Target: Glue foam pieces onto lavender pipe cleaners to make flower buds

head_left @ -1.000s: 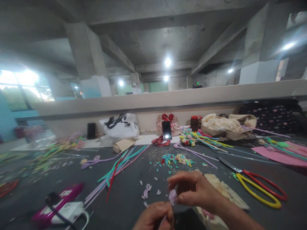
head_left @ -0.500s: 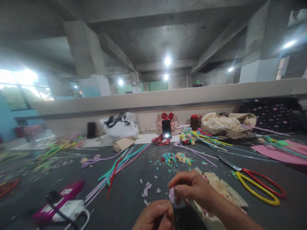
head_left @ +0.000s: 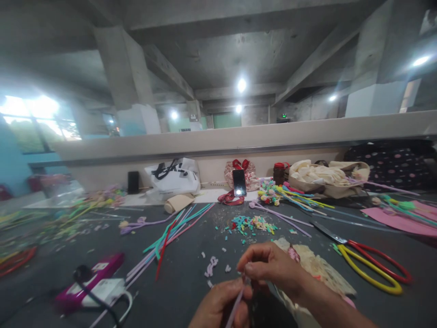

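At the bottom centre my left hand is closed round a lilac pipe cleaner, which slants up through the fingers. My right hand meets it from the right, thumb and forefinger pinched on the top end of the same lilac piece. The fingertips of both hands nearly touch, and they hide most of that end. Short lilac cut pieces lie on the dark table just left of the hands. Beneath my right forearm is a crumpled cream-coloured wrapping.
Scissors with red and yellow handles lie at right. A heap of coloured snippets sits beyond the hands. Loose pipe cleaners and a magenta power strip are at left. A phone stands at the back.
My hands have drawn closer together, and more of the lilac pipe cleaner shows below the left fingers. The whole view has shifted slightly.
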Tool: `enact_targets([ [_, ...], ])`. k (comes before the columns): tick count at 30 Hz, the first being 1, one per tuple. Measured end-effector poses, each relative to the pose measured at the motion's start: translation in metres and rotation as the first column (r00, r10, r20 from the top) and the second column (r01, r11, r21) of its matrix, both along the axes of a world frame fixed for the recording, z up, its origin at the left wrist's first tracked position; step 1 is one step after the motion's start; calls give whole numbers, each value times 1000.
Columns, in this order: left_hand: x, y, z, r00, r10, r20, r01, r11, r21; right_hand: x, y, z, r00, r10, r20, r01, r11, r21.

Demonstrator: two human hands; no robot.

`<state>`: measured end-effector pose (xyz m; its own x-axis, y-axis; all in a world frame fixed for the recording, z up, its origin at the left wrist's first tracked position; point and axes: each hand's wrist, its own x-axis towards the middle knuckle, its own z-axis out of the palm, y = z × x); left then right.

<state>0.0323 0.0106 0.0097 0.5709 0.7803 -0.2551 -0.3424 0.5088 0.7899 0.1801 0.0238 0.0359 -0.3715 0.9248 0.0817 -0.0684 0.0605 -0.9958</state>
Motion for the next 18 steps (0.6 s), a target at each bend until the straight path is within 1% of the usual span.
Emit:
enact_targets([
  [3,-5,3,0,995,-38,-88,36,999,-27,0,1,0,999,-27,22,27,1000,11],
  [5,-8,2,4,989,-60,-132,56,998,-35,0,2,1,998,-39,44,39,999,16],
  [8,-12,-2,16,994,41,-102,-39,999,27,2,4,2,993,-81,81,78,996,41],
  [9,-15,-3,21,992,59,-111,-55,998,41,4,4,2,990,-100,103,95,994,54],
  [10,-18,-3,26,986,122,-115,-115,991,67,8,4,1,984,-113,135,106,992,64],
  [13,-29,-3,36,972,191,-140,-182,981,70,18,-4,-1,955,-116,273,93,991,96],
  [14,-33,-3,37,969,201,-146,-193,979,65,20,-9,-1,926,-116,358,68,987,145],
  [15,-36,-3,36,967,206,-149,-200,978,60,21,-15,0,879,-124,461,27,977,213],
  [16,-38,-4,36,967,205,-149,-199,979,54,21,-21,1,784,-157,601,-46,950,309],
  [17,-39,-4,34,967,205,-148,-200,979,49,19,-26,2,662,-200,722,-134,917,377],
  [18,-40,-5,33,966,212,-146,-207,977,46,15,-31,3,535,-236,811,-218,889,403],
])
